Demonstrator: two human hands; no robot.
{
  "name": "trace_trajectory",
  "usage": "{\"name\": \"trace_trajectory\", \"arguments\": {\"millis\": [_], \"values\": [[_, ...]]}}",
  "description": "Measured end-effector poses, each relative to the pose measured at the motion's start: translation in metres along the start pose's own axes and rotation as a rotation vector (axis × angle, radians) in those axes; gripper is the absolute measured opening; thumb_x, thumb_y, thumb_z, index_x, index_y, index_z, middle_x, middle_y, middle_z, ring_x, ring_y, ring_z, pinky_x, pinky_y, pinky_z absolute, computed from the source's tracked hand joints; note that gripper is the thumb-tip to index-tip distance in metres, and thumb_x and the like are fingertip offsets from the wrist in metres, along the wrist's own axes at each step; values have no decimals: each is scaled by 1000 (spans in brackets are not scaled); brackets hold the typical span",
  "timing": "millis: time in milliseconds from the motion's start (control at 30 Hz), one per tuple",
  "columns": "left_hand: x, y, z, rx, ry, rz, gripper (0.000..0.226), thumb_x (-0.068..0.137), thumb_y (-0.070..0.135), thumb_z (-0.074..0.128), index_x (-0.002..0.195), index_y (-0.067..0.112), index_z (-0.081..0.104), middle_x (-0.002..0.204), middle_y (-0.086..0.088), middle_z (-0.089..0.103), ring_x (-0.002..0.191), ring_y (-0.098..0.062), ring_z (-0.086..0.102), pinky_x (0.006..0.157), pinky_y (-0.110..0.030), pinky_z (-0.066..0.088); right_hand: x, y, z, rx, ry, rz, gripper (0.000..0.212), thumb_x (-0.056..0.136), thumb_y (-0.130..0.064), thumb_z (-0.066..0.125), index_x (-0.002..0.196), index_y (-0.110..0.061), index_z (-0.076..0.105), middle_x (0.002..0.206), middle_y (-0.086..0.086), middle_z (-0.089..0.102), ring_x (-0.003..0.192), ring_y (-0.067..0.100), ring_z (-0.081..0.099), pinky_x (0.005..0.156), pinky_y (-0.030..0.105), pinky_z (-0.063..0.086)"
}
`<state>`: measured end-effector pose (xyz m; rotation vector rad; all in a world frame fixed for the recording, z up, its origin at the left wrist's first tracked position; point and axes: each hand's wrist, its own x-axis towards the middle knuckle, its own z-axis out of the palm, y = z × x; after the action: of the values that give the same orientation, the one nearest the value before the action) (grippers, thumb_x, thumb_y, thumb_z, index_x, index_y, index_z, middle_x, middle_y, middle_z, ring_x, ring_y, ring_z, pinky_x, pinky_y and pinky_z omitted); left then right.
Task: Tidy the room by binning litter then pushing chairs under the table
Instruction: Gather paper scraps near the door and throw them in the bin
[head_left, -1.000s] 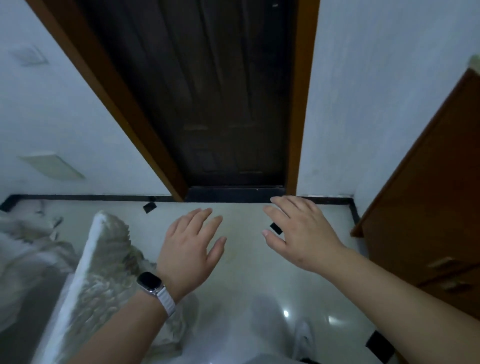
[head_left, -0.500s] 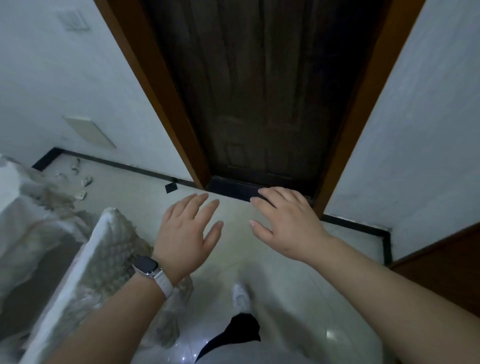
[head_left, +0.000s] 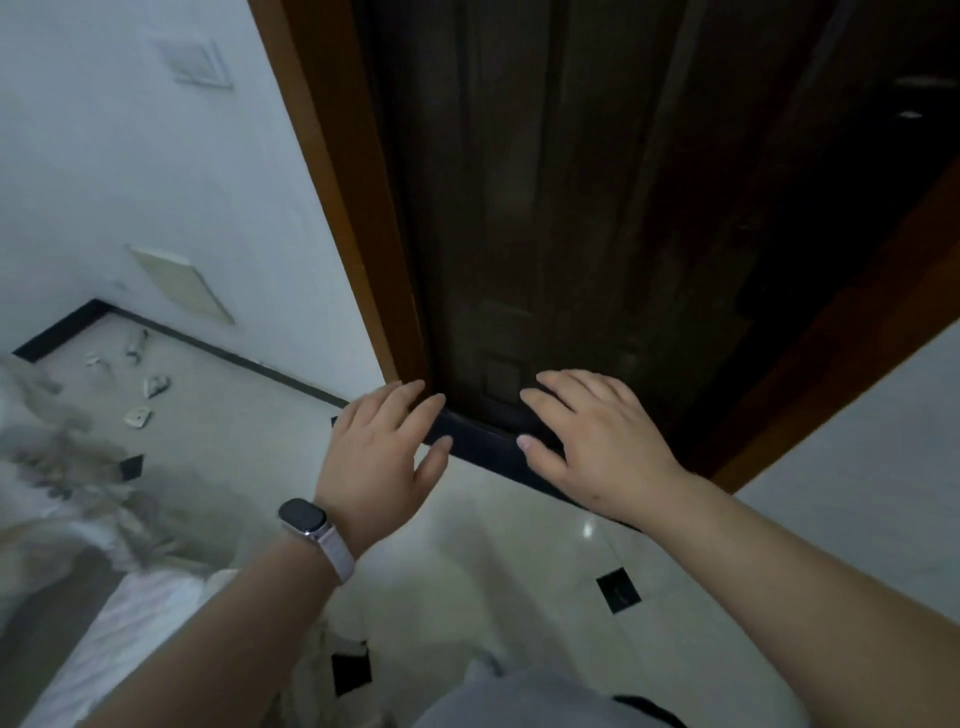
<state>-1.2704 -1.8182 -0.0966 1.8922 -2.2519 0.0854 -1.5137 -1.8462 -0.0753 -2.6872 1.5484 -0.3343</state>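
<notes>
while both hands hang low before the dark wooden door (head_left: 571, 208), neither holds anything: the left hand (head_left: 382, 457) and the right hand (head_left: 597, 447) are each flat, palm down, with fingers straight and slightly spread. the left hand's fingertips lie over the door's bottom left corner and the right hand's over its lowest panel; whether either touches the wood i cannot tell. one smartwatch (head_left: 304, 517) on a pale strap sits on the left wrist.

the litter (head_left: 137, 415) lies well to the left of the door, on the floor near the wall corner: four pale crumpled scraps can be counted, scattered apart from one another.

an orange-brown frame (head_left: 332, 182) borders the door on both sides, and one dark threshold strip (head_left: 483, 441) runs along its foot. on the white wall left of the door are two plates, a switch plate (head_left: 195, 62) high up and a beige cover panel (head_left: 182, 283) lower down. three small black diamond tiles (head_left: 618, 590) show clearly in the pale floor in front of the door. a bulky white mass (head_left: 52, 467), blurred, stands left of the door, between the person and the litter.
</notes>
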Motion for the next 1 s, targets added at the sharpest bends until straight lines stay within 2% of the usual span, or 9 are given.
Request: {"name": "trace_trajectory", "arguments": {"millis": [167, 267, 400, 567, 700, 900, 1000], "values": [[27, -46, 4, -22, 68, -57, 48, 96, 49, 39, 132, 24, 57, 135, -3, 59, 126, -28, 52, 104, -47, 41, 70, -10, 6, 15, -25, -45, 54, 94, -53, 37, 133, -22, 57, 138, 1, 55, 129, 23, 47, 107, 42, 36], [44, -71, 11, -23, 54, -118, 45, 95, 48, 39, 130, 25, 57, 135, -3, 58, 127, -29, 51, 104, -46, 40, 115, -6, 12, 10, -60, -85, 57, 94, -55, 34, 136, -23, 55, 141, 1, 52, 132, 23, 44, 109, 41, 34], [63, -94, 28, 0, 76, -194, 43, 93, 46, 45, 126, 23, 60, 132, -4, 60, 125, -30, 53, 101, -46, 42, 172, 0, 31, 55, -74, -149, 58, 93, -55, 33, 135, -22, 56, 140, 1, 53, 131, 24, 45, 108, 44, 35], [104, -121, 41, 32, 81, -295, 43, 91, 45, 47, 126, 22, 60, 131, -5, 61, 123, -31, 54, 100, -47, 44, 249, 11, 58, 98, -162, -275, 61, 96, -57, 24, 144, -25, 43, 151, 0, 40, 140, 21, 31, 115, 41, 22], [148, -134, 34, 85, 123, -375, 41, 90, 44, 49, 125, 24, 57, 131, -6, 61, 123, -32, 54, 100, -45, 42, 309, 22, 69, 168, -140, -380, 52, 97, -52, 34, 138, -23, 49, 144, 0, 46, 134, 19, 34, 111, 41, 27], [188, -151, 22, 161, 148, -489, 45, 89, 43, 52, 125, 18, 62, 131, -8, 61, 121, -33, 55, 97, -47, 44, 384, 22, 79, 211, -177, -549, 59, 94, -54, 29, 134, -18, 54, 139, 6, 52, 130, 25, 43, 108, 44, 32], [184, -162, 23, 180, 149, -533, 45, 90, 44, 52, 125, 18, 63, 131, -8, 61, 120, -33, 55, 97, -46, 43, 400, 12, 85, 245, -138, -586, 55, 93, -53, 34, 128, -18, 59, 132, 5, 57, 124, 24, 49, 104, 44, 37]]}}
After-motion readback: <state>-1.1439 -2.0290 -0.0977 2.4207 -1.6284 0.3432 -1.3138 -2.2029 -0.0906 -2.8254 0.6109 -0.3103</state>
